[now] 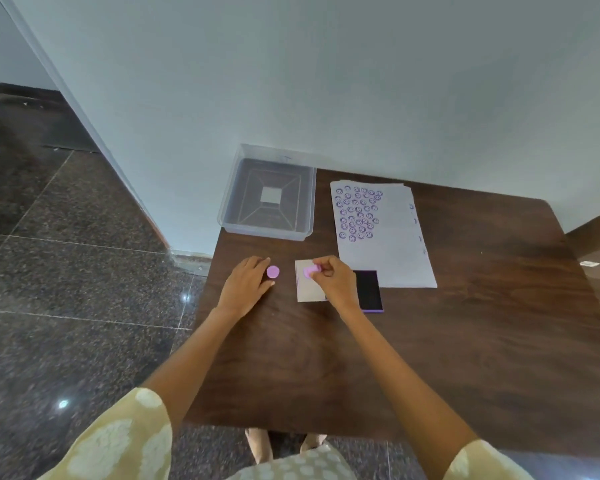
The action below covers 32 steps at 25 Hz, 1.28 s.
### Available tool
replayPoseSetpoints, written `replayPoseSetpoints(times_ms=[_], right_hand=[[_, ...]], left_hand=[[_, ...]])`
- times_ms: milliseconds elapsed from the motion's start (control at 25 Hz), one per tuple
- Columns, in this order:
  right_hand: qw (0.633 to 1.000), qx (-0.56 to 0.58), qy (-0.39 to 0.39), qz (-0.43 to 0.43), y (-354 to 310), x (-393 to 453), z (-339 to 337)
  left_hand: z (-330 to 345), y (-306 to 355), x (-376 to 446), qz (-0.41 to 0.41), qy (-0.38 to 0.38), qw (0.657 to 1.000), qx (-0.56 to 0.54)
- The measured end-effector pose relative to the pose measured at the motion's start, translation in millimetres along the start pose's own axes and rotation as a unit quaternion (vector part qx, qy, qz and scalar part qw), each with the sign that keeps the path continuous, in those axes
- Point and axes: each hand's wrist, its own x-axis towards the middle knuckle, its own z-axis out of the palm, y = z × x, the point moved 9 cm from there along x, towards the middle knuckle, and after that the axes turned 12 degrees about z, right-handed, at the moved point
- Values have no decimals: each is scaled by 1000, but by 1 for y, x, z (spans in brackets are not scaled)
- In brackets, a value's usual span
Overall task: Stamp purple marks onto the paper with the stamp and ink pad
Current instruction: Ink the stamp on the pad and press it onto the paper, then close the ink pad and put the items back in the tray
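My right hand [336,278] pinches a small pink-purple stamp [309,270] at its fingertips, just above the white lid [305,289] of the ink pad. The open ink pad [368,289], with a dark surface and a purple rim, lies right of that hand and is partly hidden by it. A round purple cap [273,271] rests on the table between the index fingertip and thumb of my left hand [246,285], whose fingers are spread flat. The white paper [388,244] lies further back, with several purple smiley marks in its upper left part.
A clear plastic tray [229,216] stands at the table's back left against the wall. The dark wooden table [465,341] ends at the left over a granite floor. The wall runs along the back edge.
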Motion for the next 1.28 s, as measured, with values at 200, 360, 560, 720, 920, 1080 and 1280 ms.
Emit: replayPoseSetpoints(times_ms=[200, 360, 560, 720, 920, 1080, 1280], right_hand=[[1000, 0, -5, 5, 1, -5, 14], [1000, 8, 3, 15, 6, -4, 7], [998, 41, 26, 29, 6, -2, -13], [997, 58, 43, 21, -6, 1, -33], [996, 65, 61, 21, -10, 4, -57], [994, 84, 61, 30, 0, 6, -72], [994, 87, 61, 33, 9, 8, -81]], left_hand=[[4, -6, 8, -45, 8, 999, -23], [1, -10, 12, -60, 41, 996, -42], [-5, 8, 19, -37, 71, 995, -52], [-12, 41, 41, -2, 89, 984, -154], [-20, 73, 64, 22, 113, 955, -275], [-23, 96, 74, 62, 94, 948, -299], [-14, 114, 80, 74, 53, 952, -292]])
